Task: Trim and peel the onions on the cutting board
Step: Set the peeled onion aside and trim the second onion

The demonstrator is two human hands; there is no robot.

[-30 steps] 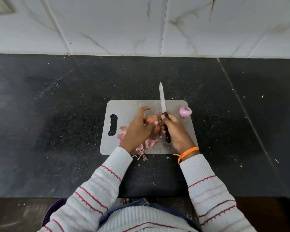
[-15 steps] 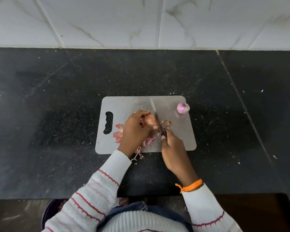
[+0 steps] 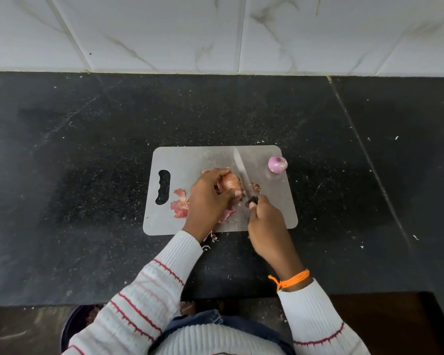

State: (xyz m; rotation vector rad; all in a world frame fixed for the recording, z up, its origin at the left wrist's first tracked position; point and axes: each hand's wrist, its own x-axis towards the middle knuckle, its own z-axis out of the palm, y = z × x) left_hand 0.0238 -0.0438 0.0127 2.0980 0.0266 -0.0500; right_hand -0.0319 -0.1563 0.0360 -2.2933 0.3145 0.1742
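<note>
Curled round an unpeeled onion (image 3: 230, 182), the left hand (image 3: 208, 198) held it on the cutting board (image 3: 190, 160). Beside it the right hand (image 3: 265, 221) gripped a knife (image 3: 242, 172) by its handle, blade flat against the onion's right side. A peeled onion (image 3: 277, 164) sat near the board's far right corner, loose skins (image 3: 180, 204) by the left hand.

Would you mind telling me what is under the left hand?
The left hand grips an unpeeled onion on the cutting board; loose skins show beside it. The onion's underside is hidden.
</note>
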